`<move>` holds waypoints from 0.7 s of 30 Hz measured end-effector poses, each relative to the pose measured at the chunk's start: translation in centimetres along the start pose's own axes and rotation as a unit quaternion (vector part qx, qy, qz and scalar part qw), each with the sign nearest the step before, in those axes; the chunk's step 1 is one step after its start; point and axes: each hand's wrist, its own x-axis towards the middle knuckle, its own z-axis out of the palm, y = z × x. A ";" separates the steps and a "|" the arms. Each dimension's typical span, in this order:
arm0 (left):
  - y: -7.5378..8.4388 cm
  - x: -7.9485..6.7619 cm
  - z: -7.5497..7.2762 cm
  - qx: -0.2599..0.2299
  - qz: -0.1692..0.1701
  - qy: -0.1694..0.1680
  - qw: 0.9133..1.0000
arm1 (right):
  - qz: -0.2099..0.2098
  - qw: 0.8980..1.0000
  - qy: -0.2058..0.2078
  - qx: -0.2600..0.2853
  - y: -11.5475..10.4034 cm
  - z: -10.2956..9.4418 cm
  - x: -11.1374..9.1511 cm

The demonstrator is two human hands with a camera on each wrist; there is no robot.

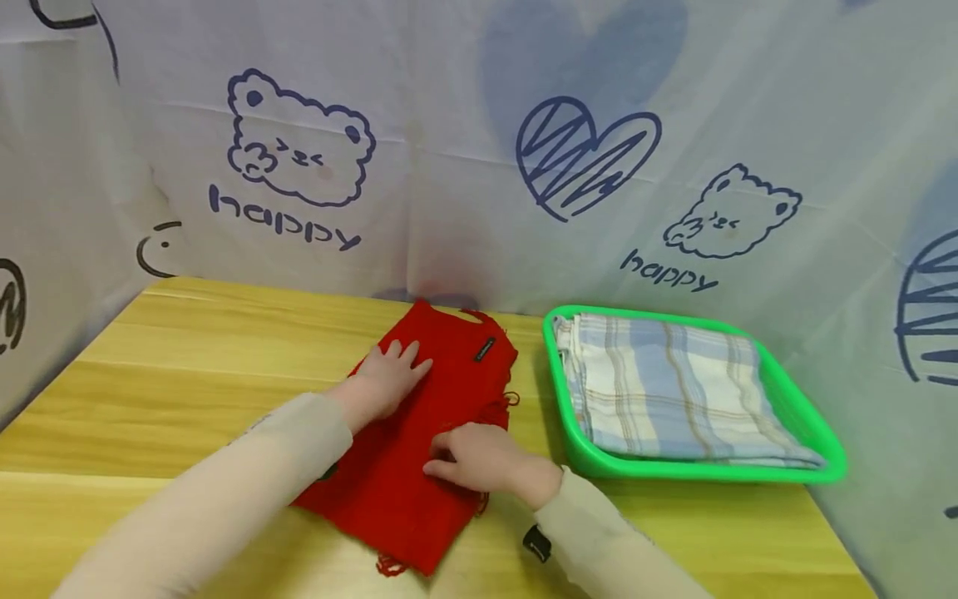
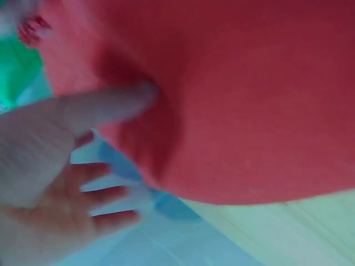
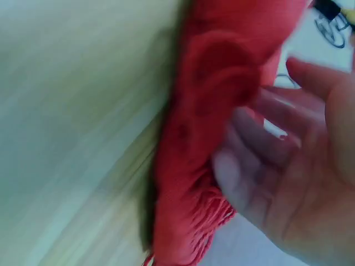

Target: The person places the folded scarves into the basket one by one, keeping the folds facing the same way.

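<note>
A red scarf (image 1: 407,474) with fringed ends and a small black label (image 1: 485,349) lies folded on the wooden table. My left hand (image 1: 389,381) rests near its upper left edge, fingers spread. In the left wrist view the thumb (image 2: 116,102) presses a dent into the red cloth, while the other fingers extend past its edge. Over the right side of the scarf is my right hand (image 1: 482,457), its fingers loosely bent. The right wrist view shows this hand (image 3: 294,160) blurred beside the fringe (image 3: 202,221), with no cloth visibly gripped.
To the right stands a green plastic basket (image 1: 576,445) holding a folded blue, white and brown plaid cloth (image 1: 674,391). Behind the wooden table (image 1: 202,358) hangs a pale curtain (image 1: 449,100) printed with bears and hearts.
</note>
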 end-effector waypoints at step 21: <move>3.7 -4.3 1.4 -0.077 -0.063 -0.156 0.983 | 0.116 0.991 -0.015 -0.058 2.9 1.7 1.7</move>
